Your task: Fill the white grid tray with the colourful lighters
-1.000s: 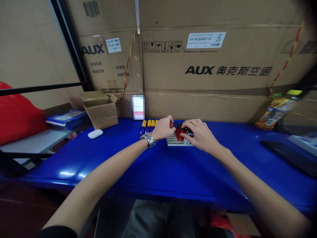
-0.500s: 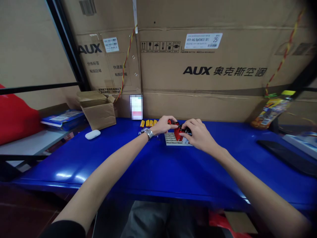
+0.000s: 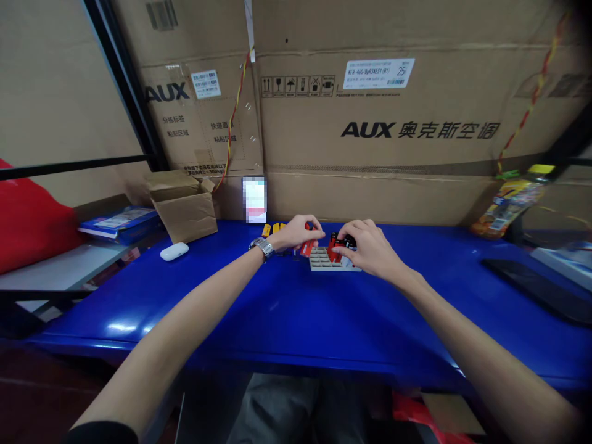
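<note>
A pale gridded tray [image 3: 319,266] lies near the back of the blue table, its left compartments bare. Red batteries with black ends [image 3: 333,253] stand upright in its middle. Held in my left hand [image 3: 298,233], beside the tray's left edge, is a red battery [image 3: 306,248]; the fingers partly cover it. My right hand [image 3: 367,246] is closed over the tray's right side, pinching a black-ended battery [image 3: 348,241] whose lower part is hidden. Several yellow batteries [image 3: 276,229] stand behind my left wrist.
A phone [image 3: 254,200] leans against the big carton [image 3: 305,197] at the back. An opened cardboard box [image 3: 185,209] and a white earphone case [image 3: 174,251] are on the left. To the right are a drink bottle [image 3: 511,203] and a flat black object [image 3: 531,287].
My left hand has moved left, away from the tray's middle, with a red battery in its fingers. My right hand has stayed nearly in place over the tray.
</note>
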{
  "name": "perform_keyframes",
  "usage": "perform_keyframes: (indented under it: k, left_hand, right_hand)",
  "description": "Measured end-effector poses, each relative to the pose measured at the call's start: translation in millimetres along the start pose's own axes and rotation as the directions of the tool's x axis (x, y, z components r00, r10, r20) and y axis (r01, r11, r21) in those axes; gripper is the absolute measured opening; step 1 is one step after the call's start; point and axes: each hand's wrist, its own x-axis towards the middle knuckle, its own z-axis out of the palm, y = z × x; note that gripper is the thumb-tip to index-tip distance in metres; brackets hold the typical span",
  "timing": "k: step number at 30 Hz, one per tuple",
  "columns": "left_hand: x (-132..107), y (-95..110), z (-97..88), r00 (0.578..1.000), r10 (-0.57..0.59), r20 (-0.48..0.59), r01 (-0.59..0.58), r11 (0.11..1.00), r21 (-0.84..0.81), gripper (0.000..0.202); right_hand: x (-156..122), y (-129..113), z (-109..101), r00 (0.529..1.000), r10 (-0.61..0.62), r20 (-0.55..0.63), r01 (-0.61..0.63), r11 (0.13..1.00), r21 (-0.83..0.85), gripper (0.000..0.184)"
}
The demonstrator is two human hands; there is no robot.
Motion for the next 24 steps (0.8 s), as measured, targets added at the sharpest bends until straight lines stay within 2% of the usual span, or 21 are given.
perform_keyframes:
  k: [3, 5, 7, 9, 11, 14, 19, 22, 24]
  left_hand:
    - [3.3, -4.6, 5.1, 0.991, 0.099, 0.090, -0.109, 0.988, 0.109, 0.022]
    - [7.6, -6.5, 9.9, 0.986, 0.095, 0.139, -0.113, 0.986, 0.124, 0.026]
    - [10.7, -7.0, 15.2, 0.981, 0.088, 0.175, -0.118, 0.979, 0.169, 0.025]
    - [11.4, -5.4, 20.0, 0.979, 0.104, 0.178, -0.140, 0.969, 0.204, 0.024]
    - [10.3, -1.7, 23.7, 0.976, 0.137, 0.167, -0.171, 0.962, 0.214, 0.022]
    - [8.4, 7.1, 26.4, 0.980, 0.173, 0.097, -0.189, 0.961, 0.200, 0.018]
    - [8.1, 24.4, 18.5, 0.979, 0.167, -0.116, -0.157, 0.983, 0.091, 0.012]
    - [-0.3, 30.3, 1.9, 0.989, 0.092, -0.117, -0.087, 0.995, 0.046, 0.015]
    - [-13.2, 30.2, -13.2, 0.998, 0.035, -0.051, -0.032, 0.998, 0.051, 0.022]
  right_hand:
    - [7.1, 1.0, -1.0, 0.998, 0.042, -0.048, -0.034, 0.988, 0.150, 0.014]
    - [13.0, 0.4, -6.5, 0.986, 0.121, -0.113, -0.081, 0.948, 0.309, 0.016]
    - [16.8, -1.4, -13.4, 0.963, 0.221, -0.155, -0.110, 0.845, 0.524, 0.021]
    - [17.3, -3.4, -18.9, 0.939, 0.308, -0.156, -0.105, 0.686, 0.720, 0.025]
    - [15.0, -4.6, -21.5, 0.920, 0.364, -0.142, -0.086, 0.545, 0.834, 0.028]
    - [10.2, -4.3, -20.3, 0.915, 0.386, -0.118, -0.077, 0.454, 0.888, 0.030]
    - [5.1, -5.5, -14.4, 0.900, 0.424, -0.105, -0.087, 0.411, 0.907, 0.031]
    - [1.0, -14.6, -12.4, 0.904, 0.423, -0.056, -0.125, 0.388, 0.913, 0.029]
    - [-2.1, -26.1, -11.6, 0.931, 0.365, 0.020, -0.179, 0.407, 0.896, 0.028]
